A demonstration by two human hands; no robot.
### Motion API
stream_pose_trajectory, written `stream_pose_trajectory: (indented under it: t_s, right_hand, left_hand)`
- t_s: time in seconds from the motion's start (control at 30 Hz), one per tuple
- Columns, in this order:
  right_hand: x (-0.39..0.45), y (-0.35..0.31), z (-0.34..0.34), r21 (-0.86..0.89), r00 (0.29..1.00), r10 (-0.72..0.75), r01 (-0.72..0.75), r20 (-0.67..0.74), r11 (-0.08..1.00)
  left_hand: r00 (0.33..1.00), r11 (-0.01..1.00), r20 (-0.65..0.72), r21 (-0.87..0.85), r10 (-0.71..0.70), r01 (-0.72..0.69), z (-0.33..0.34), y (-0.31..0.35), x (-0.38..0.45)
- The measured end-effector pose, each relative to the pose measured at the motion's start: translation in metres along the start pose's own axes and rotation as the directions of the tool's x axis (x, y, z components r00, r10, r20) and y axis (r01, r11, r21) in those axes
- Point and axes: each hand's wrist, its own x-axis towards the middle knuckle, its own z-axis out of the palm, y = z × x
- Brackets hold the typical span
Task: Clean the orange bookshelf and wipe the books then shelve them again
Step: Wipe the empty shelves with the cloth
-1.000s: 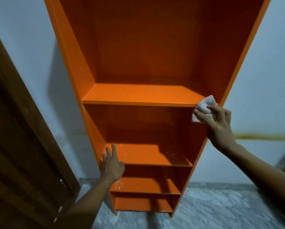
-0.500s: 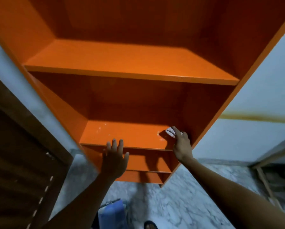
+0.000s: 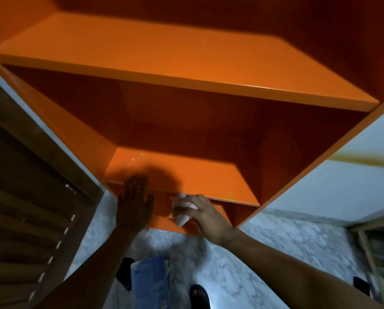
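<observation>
Left hand (image 3: 134,205) lies spread against the bookshelf (image 3: 186,70) edge, apparently steadying it, while right hand (image 3: 205,214) grips a cloth (image 3: 182,214) for wiping.

Orange bookshelf (image 3: 186,63): glossy, upright against a pale wall, shelves bare of books. Faint wet specks on lower shelf (image 3: 186,175). White cloth (image 3: 183,211): crumpled, pinched in right hand (image 3: 205,214) just below lower shelf's front edge. Blue book (image 3: 149,284): on marble floor below, partly visible.

Dim, wide-angle warp — soft edge blur
</observation>
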Motion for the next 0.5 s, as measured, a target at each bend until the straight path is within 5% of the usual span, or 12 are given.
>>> stream_pose_trajectory:
  t_s: [0.13, 0.23, 0.33, 0.43, 0.5]
  right_hand:
    - [0.02, 0.004, -0.031, 0.098, 0.982, 0.066, -0.049, -0.178, 0.994]
    - [0.035, 0.031, -0.062, 0.002, 0.905, 0.313, -0.326, -0.289, 0.945]
    - [0.041, 0.068, -0.08, -0.161, 0.773, 0.602, -0.632, -0.199, 0.758]
    - [0.041, 0.084, -0.077, -0.108, 0.697, 0.717, -0.714, -0.025, 0.691]
    - [0.045, 0.083, -0.065, -0.225, 0.677, 0.735, -0.72, -0.02, 0.657]
  left_hand:
    - [1.0, 1.0, 0.002, 0.014, -0.028, 0.028, -0.001, -0.001, 0.001]
    - [0.999, 0.999, 0.005, -0.027, -0.047, 0.047, 0.001, 0.004, -0.001]
    - [0.998, 0.998, -0.02, 0.001, -0.064, 0.064, 0.003, 0.009, -0.002]
    - [0.994, 0.995, -0.041, -0.015, -0.097, 0.096, 0.002, 0.014, 0.001]
    - [0.992, 0.995, -0.072, -0.004, -0.104, 0.104, 0.003, 0.014, 0.003]
